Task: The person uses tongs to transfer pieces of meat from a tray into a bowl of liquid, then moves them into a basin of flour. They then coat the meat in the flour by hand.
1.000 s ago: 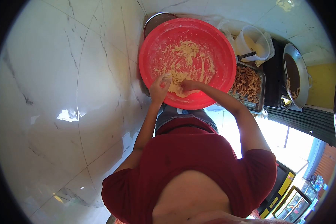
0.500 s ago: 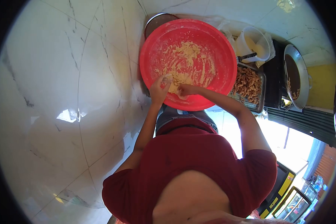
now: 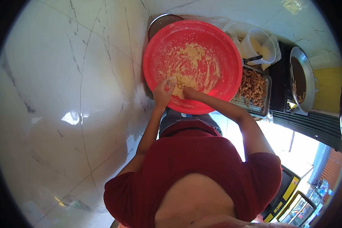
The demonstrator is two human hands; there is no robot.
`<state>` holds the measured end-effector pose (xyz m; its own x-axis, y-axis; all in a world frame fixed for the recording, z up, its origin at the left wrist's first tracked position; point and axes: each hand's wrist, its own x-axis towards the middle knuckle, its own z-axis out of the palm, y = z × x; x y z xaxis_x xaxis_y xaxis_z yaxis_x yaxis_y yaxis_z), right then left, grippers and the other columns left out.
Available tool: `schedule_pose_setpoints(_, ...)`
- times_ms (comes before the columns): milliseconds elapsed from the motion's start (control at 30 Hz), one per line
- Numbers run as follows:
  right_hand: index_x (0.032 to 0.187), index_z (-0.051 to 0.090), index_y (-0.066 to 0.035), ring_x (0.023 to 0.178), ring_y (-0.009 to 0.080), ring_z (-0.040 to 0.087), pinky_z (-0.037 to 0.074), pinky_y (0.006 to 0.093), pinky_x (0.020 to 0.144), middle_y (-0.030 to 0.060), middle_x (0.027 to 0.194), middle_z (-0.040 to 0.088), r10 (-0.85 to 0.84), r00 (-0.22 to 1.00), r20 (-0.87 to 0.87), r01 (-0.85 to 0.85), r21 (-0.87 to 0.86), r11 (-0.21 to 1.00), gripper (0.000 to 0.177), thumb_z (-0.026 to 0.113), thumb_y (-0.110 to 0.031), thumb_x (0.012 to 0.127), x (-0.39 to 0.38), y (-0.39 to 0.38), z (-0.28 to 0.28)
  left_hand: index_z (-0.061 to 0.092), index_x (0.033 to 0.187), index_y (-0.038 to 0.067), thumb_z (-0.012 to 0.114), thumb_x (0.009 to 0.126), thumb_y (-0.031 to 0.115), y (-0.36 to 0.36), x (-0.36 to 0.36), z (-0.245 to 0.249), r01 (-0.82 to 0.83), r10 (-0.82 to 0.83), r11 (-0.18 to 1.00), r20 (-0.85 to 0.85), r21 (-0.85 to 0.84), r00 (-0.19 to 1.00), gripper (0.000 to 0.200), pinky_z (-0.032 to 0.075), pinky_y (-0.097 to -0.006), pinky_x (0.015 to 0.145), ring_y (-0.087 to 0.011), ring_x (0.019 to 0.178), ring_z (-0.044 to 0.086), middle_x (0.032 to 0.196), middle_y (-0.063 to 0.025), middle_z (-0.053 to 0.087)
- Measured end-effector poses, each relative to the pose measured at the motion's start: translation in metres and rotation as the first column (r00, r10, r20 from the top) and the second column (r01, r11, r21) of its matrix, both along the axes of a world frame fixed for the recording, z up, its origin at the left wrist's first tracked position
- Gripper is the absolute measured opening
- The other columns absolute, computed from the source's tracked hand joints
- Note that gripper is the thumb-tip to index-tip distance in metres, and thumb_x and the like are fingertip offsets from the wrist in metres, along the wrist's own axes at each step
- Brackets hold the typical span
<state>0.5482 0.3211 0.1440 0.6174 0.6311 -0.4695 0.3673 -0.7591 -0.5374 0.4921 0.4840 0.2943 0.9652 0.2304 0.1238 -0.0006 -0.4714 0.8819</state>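
A large red basin (image 3: 231, 72) holds crumbly, pale yellow dough (image 3: 193, 51), loose in the middle and smeared over the bottom. My left hand (image 3: 163, 92) is at the basin's near left, with pale residue on its fingertips. Its fingers curve away from the thumb, and red basin shows through the gap. Just to its right, my right hand (image 3: 190, 93) is closed and turned down into the near edge of the dough. Its fingertips are hidden, so what they grip cannot be seen. The two hands are close together with dough between them.
Right of the basin, a metal tray (image 3: 268, 95) bears brown fried pieces (image 3: 251, 87). Behind it stands a white plastic tub (image 3: 268, 51) with a dark handle across it. A wide pan (image 3: 309, 72) of brown liquid is at far right. A marbled tile wall (image 3: 64, 114) rises on the left.
My right hand has turned and sunk lower into the dough; the pale patch beneath it no longer shows. My left hand has hardly moved. The view has shifted slightly.
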Motion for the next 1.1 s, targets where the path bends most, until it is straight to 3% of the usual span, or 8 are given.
schedule_pose_setpoints(167, 0.092, 0.064, 0.003, 0.080, 0.0296, 0.064, 0.049, 0.0355, 0.068, 0.0179, 0.084, 0.065, -0.047, 0.835, -0.548, 0.120, 0.098, 0.988, 0.035, 0.070, -0.022, 0.069, 0.015, -0.015, 0.048, 0.064, 0.098, 0.005, 0.064, 0.082, 0.025, 0.003, 0.001, -0.012, 0.002, -0.003, 1.000, 0.024, 0.025, 1.000, 0.025, 0.049, -0.0314, 0.071, -0.0219, 0.081, 0.065, 0.088, -0.0106, 0.067)
schedule_pose_setpoints(367, 0.095, 0.063, 0.002, 0.075, 0.0260, 0.061, 0.048, 0.0351, 0.072, 0.0157, 0.077, 0.064, 0.084, 0.994, -0.063, -0.077, 0.110, 0.991, 0.038, 0.064, -0.031, 0.077, 0.000, -0.020, -0.001, 0.064, 0.097, 0.005, 0.064, 0.082, 0.026, 0.000, 0.000, -0.002, -0.001, 0.001, 1.000, -0.013, 0.021, 1.000, 0.026, 0.049, -0.0326, 0.071, -0.0246, 0.082, 0.065, 0.088, -0.0115, 0.067)
schedule_pose_setpoints(467, 0.099, 0.062, 0.003, 0.083, 0.0225, 0.061, 0.049, 0.0329, 0.076, 0.0130, 0.086, 0.064, 0.123, 0.893, -0.433, -0.118, 0.038, 0.992, 0.036, 0.063, -0.027, 0.080, 0.010, -0.013, 0.016, 0.064, 0.098, 0.005, 0.064, 0.082, 0.026, 0.003, 0.000, -0.010, 0.001, 0.000, 0.997, -0.014, 0.071, 1.000, 0.026, 0.049, -0.0325, 0.072, -0.0247, 0.085, 0.065, 0.090, -0.0116, 0.067)
schedule_pose_setpoints(667, 0.104, 0.059, 0.003, 0.088, 0.0129, 0.059, 0.049, 0.0275, 0.078, 0.0055, 0.098, 0.062, 0.055, 0.640, -0.766, 0.214, 0.247, 0.945, 0.024, 0.055, -0.013, 0.087, 0.016, -0.039, 0.069, 0.064, 0.100, 0.003, 0.063, 0.084, 0.024, 0.002, 0.000, -0.002, 0.014, -0.015, 1.000, -0.038, -0.018, 0.999, 0.027, 0.048, -0.0302, 0.073, -0.0218, 0.083, 0.065, 0.091, -0.0120, 0.067)
schedule_pose_setpoints(767, 0.104, 0.060, 0.002, 0.091, 0.0108, 0.058, 0.048, 0.0258, 0.082, 0.0033, 0.098, 0.061, 0.052, 0.602, -0.797, 0.472, 0.408, 0.781, 0.024, 0.054, -0.016, 0.089, 0.018, -0.053, 0.082, 0.063, 0.102, 0.001, 0.059, 0.088, 0.024, -0.001, 0.003, -0.007, 0.024, -0.034, 0.985, -0.054, -0.172, 0.998, 0.027, 0.047, -0.0278, 0.073, -0.0174, 0.080, 0.063, 0.090, -0.0100, 0.067)
schedule_pose_setpoints(867, 0.105, 0.061, 0.002, 0.091, 0.0099, 0.055, 0.045, 0.0238, 0.080, 0.0032, 0.102, 0.060, 0.077, 0.395, -0.916, 0.728, 0.362, 0.582, 0.024, 0.058, -0.012, 0.085, 0.015, -0.053, 0.120, 0.061, 0.103, 0.000, 0.055, 0.091, 0.024, -0.011, 0.004, -0.016, 0.095, -0.126, 0.926, -0.064, -0.364, 0.990, 0.028, 0.046, -0.0261, 0.073, -0.0138, 0.080, 0.061, 0.087, -0.0082, 0.066)
schedule_pose_setpoints(967, 0.104, 0.062, -0.002, 0.093, 0.0109, 0.053, 0.043, 0.0231, 0.077, 0.0035, 0.104, 0.056, -0.129, 0.650, -0.749, 0.618, 0.423, 0.663, 0.022, 0.058, -0.011, 0.085, 0.018, -0.056, 0.132, 0.061, 0.102, -0.001, 0.053, 0.092, 0.024, -0.021, 0.007, -0.021, 0.144, -0.196, 0.894, -0.081, -0.424, 0.977, 0.029, 0.046, -0.0259, 0.074, -0.0127, 0.082, 0.060, 0.087, -0.0083, 0.066)
schedule_pose_setpoints(1100, 0.100, 0.063, -0.005, 0.087, 0.0116, 0.052, 0.040, 0.0241, 0.075, 0.0018, 0.097, 0.053, -0.278, 0.885, -0.372, 0.465, 0.705, 0.535, 0.018, 0.056, -0.013, 0.086, 0.010, -0.057, 0.122, 0.060, 0.100, -0.002, 0.052, 0.092, 0.023, -0.031, 0.009, -0.022, 0.253, -0.299, 0.856, -0.034, -0.451, 0.954, 0.028, 0.045, -0.0262, 0.075, -0.0124, 0.082, 0.059, 0.087, -0.0082, 0.065)
